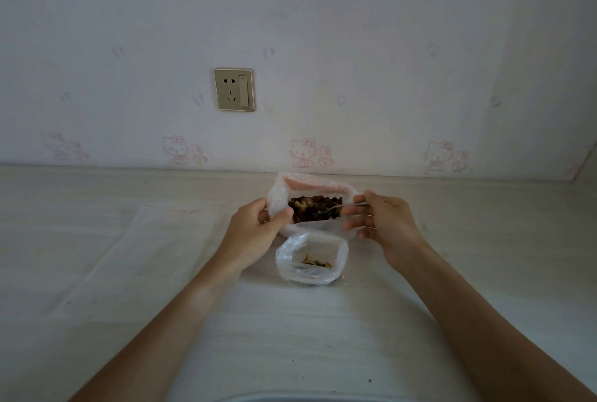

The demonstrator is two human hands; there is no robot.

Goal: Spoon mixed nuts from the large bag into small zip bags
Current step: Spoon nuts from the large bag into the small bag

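Centrally, left hand (255,233) grips the large bag's (281,194) rim (mouth open); right hand (384,223) pinches a spoon (332,207) inside.

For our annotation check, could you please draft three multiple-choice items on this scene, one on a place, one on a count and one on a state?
1. Where does the small zip bag stand relative to the large bag?
A. Behind it, against the wall
B. In front of it, nearer the person
C. Inside it

2. How many bags with nuts in them are in view?
A. One
B. Two
C. Four

3. What is the spoon doing?
A. Lying on the table
B. Resting in the small zip bag
C. Held by the right hand, its bowl in the large bag's nuts

Answers:
1 B, the small zip bag sits just below the large bag in the head view.
2 B, only those two bags show nuts.
3 C, the fingers pinch the handle while the left hand holds the large bag's rim.
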